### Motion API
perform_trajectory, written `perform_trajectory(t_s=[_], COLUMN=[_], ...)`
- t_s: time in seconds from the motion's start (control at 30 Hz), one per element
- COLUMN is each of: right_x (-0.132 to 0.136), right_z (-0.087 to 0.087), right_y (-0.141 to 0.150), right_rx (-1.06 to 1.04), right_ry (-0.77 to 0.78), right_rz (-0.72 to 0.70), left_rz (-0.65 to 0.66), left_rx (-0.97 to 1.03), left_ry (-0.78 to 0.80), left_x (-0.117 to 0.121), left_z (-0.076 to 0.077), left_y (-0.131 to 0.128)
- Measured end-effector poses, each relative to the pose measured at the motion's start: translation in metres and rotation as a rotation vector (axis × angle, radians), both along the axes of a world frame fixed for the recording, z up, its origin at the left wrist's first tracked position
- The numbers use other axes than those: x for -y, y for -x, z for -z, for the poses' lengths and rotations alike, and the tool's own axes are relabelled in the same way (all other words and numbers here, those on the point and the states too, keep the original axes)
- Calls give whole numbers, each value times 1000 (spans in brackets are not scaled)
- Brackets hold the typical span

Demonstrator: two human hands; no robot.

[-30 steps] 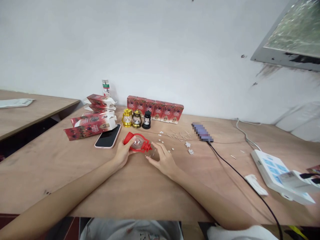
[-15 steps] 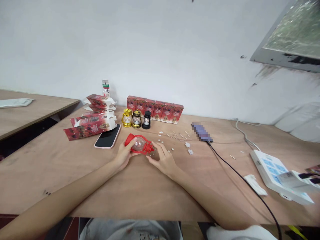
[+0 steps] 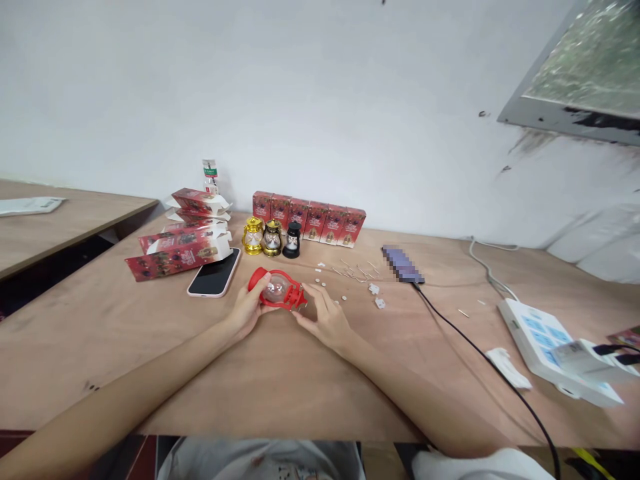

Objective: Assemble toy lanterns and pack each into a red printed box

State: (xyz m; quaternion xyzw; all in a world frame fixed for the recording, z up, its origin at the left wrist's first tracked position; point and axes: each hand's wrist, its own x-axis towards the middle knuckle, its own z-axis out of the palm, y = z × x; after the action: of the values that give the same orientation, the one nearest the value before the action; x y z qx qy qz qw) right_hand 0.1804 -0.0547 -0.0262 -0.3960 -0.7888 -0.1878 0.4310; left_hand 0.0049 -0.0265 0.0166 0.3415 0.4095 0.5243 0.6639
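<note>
My left hand [image 3: 247,310] is closed round the base of a small red lantern [image 3: 295,295] with a clear globe. The lantern is tilted on its side, its top pointing right. At that top, my right hand [image 3: 327,320] has thumb and forefinger spread at the two sides, pinching what looks like a thin wire handle [image 3: 306,305]; its detail is too small to make out fully. Beyond the hands stand a gold lantern [image 3: 253,237], a bronze lantern [image 3: 273,239] and a black lantern [image 3: 292,240].
Several red boxes [image 3: 316,222] stand along the wall. Opened boxes [image 3: 183,253] lie at left beside a phone [image 3: 214,275]. Thin wires [image 3: 356,272] and small white pieces [image 3: 374,289] are scattered right of centre. A second phone [image 3: 403,265] trails a black cable near a power strip [image 3: 543,347].
The red lantern has shifted slightly right and tipped a little, bringing its top closer between my right fingertips. Both hands otherwise stay nearly in place.
</note>
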Motion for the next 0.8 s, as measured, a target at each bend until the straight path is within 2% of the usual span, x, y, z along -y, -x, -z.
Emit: perform_trajectory(t_s=[0.2,0.53,0.8], right_x=[0,-2,-9], right_z=[-3,-1,-3], right_y=[-1,-1,-4], right_rx=[22,29,45], right_ry=[-39,-7,-87], right_rz=[-27,-25,-26], left_rz=[16,26,-9], left_rx=[-12,7,56], left_ry=[-19,11,6], left_x=[1,-1,-3], left_z=[0,0,1], left_y=[1,1,1])
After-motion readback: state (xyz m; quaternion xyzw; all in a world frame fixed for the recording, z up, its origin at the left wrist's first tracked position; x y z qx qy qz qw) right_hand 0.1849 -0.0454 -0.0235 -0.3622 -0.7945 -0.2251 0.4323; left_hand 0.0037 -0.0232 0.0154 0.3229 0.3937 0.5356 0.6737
